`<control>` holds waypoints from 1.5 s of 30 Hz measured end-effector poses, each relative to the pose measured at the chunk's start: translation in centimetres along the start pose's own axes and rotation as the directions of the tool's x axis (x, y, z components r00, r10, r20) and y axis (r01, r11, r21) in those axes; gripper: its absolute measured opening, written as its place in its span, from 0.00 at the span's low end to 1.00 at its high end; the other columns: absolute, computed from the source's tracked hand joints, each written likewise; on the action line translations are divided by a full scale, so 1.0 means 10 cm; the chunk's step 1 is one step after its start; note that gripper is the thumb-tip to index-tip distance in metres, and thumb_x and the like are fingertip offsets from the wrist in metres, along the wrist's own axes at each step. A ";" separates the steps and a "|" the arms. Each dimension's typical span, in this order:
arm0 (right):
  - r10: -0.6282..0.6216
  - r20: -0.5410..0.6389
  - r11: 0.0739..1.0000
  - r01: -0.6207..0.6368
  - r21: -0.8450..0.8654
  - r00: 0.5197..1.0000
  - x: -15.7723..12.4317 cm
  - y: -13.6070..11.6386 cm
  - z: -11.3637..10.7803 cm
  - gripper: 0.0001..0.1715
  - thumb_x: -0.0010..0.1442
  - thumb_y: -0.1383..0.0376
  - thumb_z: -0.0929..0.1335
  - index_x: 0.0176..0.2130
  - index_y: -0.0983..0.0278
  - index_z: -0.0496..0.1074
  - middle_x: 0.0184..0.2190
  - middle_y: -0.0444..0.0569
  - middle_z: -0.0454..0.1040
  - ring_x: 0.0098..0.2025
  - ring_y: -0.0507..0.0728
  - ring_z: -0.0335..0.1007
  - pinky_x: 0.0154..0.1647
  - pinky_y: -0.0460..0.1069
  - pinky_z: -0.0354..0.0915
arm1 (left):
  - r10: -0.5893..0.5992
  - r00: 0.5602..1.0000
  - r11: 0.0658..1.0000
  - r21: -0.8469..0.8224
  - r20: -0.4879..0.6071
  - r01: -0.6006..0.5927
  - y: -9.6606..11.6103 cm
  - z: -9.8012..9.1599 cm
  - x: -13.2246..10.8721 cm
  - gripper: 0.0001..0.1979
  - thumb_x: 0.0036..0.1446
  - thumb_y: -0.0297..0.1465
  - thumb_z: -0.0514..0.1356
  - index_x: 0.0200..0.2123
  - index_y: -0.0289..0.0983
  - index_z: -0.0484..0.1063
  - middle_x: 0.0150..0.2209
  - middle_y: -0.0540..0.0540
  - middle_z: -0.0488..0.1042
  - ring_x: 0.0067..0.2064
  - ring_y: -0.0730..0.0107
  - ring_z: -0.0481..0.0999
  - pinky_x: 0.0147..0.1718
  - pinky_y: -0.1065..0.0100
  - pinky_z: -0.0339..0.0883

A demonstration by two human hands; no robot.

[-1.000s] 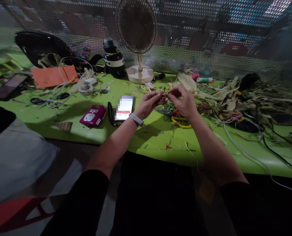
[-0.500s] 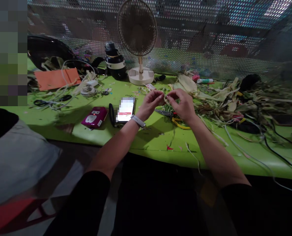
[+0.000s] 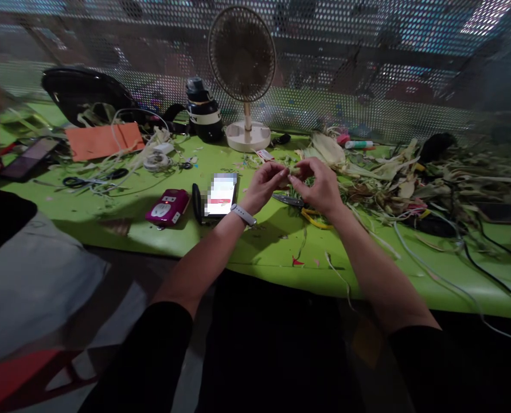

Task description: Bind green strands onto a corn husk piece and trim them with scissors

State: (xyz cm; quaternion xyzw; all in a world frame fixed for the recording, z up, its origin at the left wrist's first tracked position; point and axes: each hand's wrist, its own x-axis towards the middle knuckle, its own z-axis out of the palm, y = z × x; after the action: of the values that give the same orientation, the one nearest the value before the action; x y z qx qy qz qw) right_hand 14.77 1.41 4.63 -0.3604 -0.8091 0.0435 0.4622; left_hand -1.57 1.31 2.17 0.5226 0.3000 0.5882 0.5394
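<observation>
My left hand (image 3: 265, 184), with a pale watch band (image 3: 244, 214) at the wrist, is raised over the green table with thumb and fingers pinched. Facing it, my right hand (image 3: 322, 186) is closed in a similar pinch, its fingertips almost meeting the left ones. Between them is a small pale-green bit of plant matter (image 3: 295, 171), mostly covered by the fingers. Dark blades (image 3: 288, 199) of a cutting tool with a yellow handle (image 3: 315, 220) lie beneath my right hand. Beside my left wrist, a lit phone (image 3: 221, 195) rests on the table.
Dried husks and leaves (image 3: 384, 172) are heaped at the right among cables (image 3: 436, 275). Behind stand a fan (image 3: 243, 63) and a black bottle (image 3: 204, 115). A purple box (image 3: 168, 207), black-handled scissors (image 3: 72, 182) and orange paper (image 3: 104, 141) lie left, near a seated person (image 3: 31, 258).
Both hands keep pinching at nearly the same place, with slight finger shifts. The view has tilted a little, so the table things sit slightly lower and further right.
</observation>
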 end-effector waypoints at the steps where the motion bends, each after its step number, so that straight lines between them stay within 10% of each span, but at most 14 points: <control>1: 0.007 0.000 1.000 -0.007 -0.010 1.000 0.00 0.00 0.01 0.11 0.56 0.61 0.69 0.41 0.62 0.70 0.32 0.47 0.74 0.32 0.55 0.70 0.36 0.51 0.68 | 0.000 1.000 1.000 0.000 0.004 0.000 0.00 0.00 0.00 0.14 0.53 0.38 0.67 0.34 0.36 0.67 0.31 0.52 0.73 0.32 0.79 0.75 0.34 0.73 0.76; 45: 0.021 -0.005 0.997 -0.021 -0.072 1.000 -0.01 0.00 0.03 0.09 0.54 0.67 0.67 0.37 0.62 0.75 0.29 0.48 0.74 0.31 0.56 0.69 0.37 0.52 0.66 | -0.074 0.994 0.996 -0.052 0.076 0.079 0.01 0.02 -0.04 0.16 0.53 0.38 0.68 0.31 0.36 0.64 0.31 0.54 0.71 0.34 0.78 0.74 0.40 0.68 0.76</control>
State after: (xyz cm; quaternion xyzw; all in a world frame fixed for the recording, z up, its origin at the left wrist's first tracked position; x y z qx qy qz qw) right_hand 14.60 1.40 4.38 -0.3854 -0.8053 0.0182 0.4502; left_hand -1.49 0.87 2.15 0.5170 0.2832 0.5553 0.5866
